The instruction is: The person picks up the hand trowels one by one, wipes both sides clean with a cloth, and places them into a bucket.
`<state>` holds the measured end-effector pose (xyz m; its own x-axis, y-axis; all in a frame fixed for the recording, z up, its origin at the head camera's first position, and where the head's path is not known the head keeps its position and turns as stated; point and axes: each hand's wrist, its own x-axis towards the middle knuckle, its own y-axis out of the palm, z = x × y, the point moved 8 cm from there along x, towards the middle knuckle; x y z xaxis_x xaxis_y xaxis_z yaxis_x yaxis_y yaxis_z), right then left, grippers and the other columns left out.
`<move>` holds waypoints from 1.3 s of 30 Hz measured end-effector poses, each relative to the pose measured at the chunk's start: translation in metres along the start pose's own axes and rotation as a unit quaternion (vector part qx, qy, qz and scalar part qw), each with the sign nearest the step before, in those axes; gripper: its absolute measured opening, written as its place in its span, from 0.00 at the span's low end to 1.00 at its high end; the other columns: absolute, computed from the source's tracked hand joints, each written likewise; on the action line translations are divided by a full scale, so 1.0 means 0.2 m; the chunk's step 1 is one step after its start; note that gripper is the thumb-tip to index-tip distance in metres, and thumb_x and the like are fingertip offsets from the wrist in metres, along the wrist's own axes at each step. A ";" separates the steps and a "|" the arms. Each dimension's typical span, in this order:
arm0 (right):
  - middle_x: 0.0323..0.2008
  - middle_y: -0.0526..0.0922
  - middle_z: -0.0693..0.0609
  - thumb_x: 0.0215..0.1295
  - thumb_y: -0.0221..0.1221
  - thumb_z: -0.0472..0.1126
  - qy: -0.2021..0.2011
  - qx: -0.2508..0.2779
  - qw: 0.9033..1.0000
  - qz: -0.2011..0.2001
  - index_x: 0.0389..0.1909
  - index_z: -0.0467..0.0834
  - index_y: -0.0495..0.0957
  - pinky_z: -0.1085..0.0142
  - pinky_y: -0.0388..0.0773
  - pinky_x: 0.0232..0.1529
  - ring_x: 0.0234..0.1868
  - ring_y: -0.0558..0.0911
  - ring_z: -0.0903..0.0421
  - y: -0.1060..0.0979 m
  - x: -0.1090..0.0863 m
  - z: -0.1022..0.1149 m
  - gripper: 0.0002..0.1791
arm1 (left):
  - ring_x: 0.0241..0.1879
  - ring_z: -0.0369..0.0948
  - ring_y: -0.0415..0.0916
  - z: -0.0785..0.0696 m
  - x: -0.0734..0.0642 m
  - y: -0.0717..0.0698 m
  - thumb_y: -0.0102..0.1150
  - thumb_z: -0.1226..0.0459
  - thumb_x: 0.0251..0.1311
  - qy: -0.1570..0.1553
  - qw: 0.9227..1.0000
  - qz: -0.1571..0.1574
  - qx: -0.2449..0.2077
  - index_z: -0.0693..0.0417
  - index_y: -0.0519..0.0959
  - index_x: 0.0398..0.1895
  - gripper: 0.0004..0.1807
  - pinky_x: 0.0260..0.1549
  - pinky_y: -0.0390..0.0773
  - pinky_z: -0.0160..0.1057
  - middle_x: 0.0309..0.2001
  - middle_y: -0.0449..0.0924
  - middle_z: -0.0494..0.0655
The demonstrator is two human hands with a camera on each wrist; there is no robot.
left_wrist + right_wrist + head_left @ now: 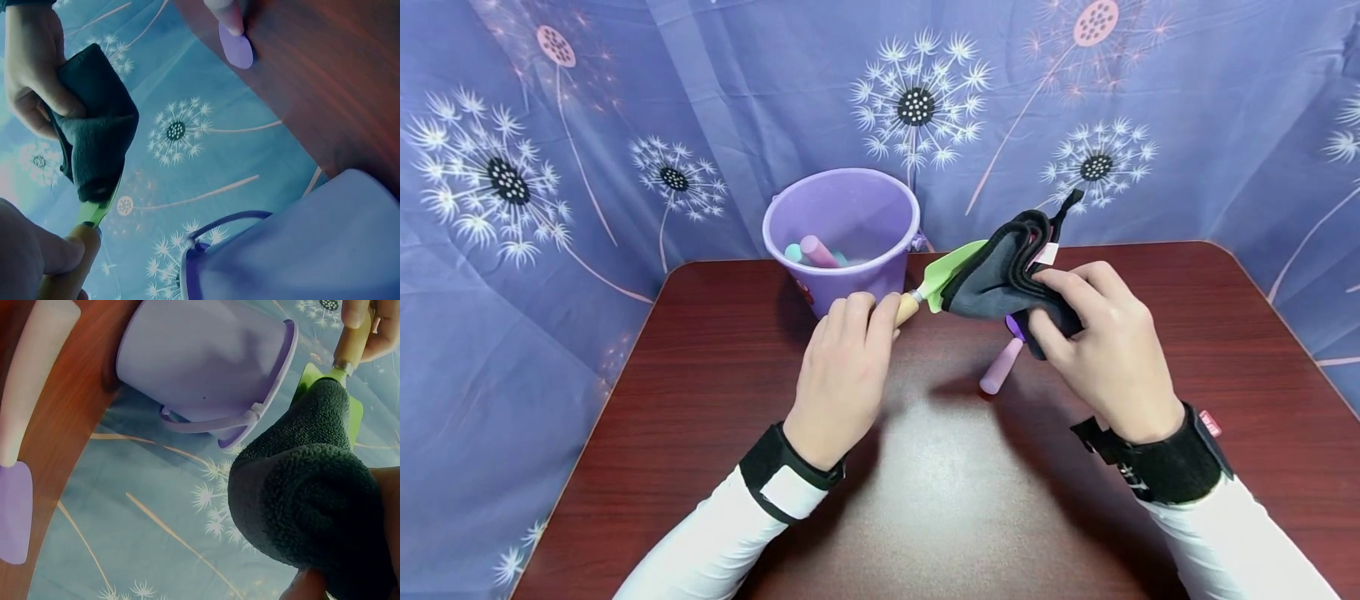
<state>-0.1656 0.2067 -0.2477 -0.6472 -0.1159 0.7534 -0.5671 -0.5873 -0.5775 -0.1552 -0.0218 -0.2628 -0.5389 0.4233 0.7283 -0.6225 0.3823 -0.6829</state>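
Note:
My left hand [846, 367] grips the pale wooden handle [907, 309] of a small trowel with a green blade [951, 271], held above the table. A folded dark grey cloth with black edging [1000, 271] is in my right hand [1105, 346], pinched between thumb and fingers. The cloth lies against the blade and covers part of it. In the right wrist view, green edges of the blade [356, 419] show on both sides of the cloth [306, 487]. Below the cloth, a tool with a pink handle [1002, 367] and a purple end [1015, 325] lies on the table.
A purple bucket [857, 287] stands at the table's back edge, left of the trowel. Inside it are a pink handle [817, 250] and some mint-coloured pieces. Behind the dark red wooden table [715, 392] hangs a blue curtain [760, 100] with a dandelion print.

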 end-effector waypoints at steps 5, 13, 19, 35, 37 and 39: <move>0.38 0.76 0.46 0.58 0.60 0.37 -0.022 -0.003 1.000 0.007 0.49 0.42 0.84 0.60 0.71 0.32 0.33 0.75 0.55 0.02 -0.01 0.04 0.17 | 0.30 0.47 0.62 -0.02 -0.01 0.01 0.48 0.61 0.75 -0.005 1.000 -0.005 0.003 0.64 0.74 0.57 0.17 0.26 0.68 0.40 0.40 0.69 0.54; 0.37 0.76 0.45 0.58 0.58 0.37 -0.075 -0.008 0.997 0.032 0.49 0.40 0.83 0.57 0.72 0.32 0.33 0.74 0.53 0.06 -0.04 0.11 0.17 | 0.31 0.47 0.63 -0.04 -0.02 0.04 0.48 0.62 0.75 -0.010 1.000 0.010 -0.001 0.64 0.73 0.58 0.17 0.28 0.68 0.40 0.41 0.69 0.54; 0.38 0.76 0.46 0.59 0.57 0.37 -0.120 -0.014 0.991 0.061 0.49 0.40 0.83 0.54 0.74 0.33 0.38 0.74 0.48 0.10 -0.05 0.16 0.17 | 0.32 0.46 0.63 -0.04 -0.02 0.05 0.49 0.62 0.75 -0.013 1.000 0.019 -0.006 0.65 0.73 0.58 0.17 0.29 0.69 0.40 0.41 0.69 0.54; 0.38 0.76 0.44 0.65 0.53 0.34 -0.204 -0.045 0.975 0.081 0.48 0.42 0.84 0.56 0.74 0.29 0.37 0.74 0.45 0.10 -0.04 0.27 0.15 | 0.31 0.47 0.63 -0.03 -0.02 0.04 0.48 0.62 0.75 -0.014 1.000 0.020 -0.010 0.65 0.73 0.58 0.17 0.28 0.68 0.40 0.41 0.69 0.54; 0.38 0.77 0.43 0.65 0.54 0.33 -0.212 -0.045 0.973 0.078 0.48 0.42 0.84 0.56 0.74 0.31 0.37 0.74 0.44 0.09 -0.04 0.29 0.14 | 0.32 0.47 0.63 -0.03 -0.02 0.04 0.48 0.62 0.75 -0.014 1.000 0.020 -0.009 0.65 0.73 0.58 0.17 0.28 0.69 0.40 0.41 0.69 0.54; 0.38 0.77 0.42 0.64 0.55 0.32 -0.219 -0.044 0.972 0.076 0.47 0.41 0.84 0.55 0.74 0.32 0.37 0.74 0.43 0.08 -0.03 0.31 0.14 | 0.32 0.47 0.63 -0.03 -0.02 0.04 0.48 0.61 0.75 -0.013 1.000 0.019 -0.007 0.64 0.73 0.58 0.17 0.28 0.69 0.40 0.41 0.69 0.54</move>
<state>-0.1388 0.1496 -0.2424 -0.4589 -0.5376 0.7074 -0.5362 -0.4673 -0.7029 -0.1545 -0.0154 -0.2716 -0.5774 0.4159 0.7026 -0.5932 0.3776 -0.7110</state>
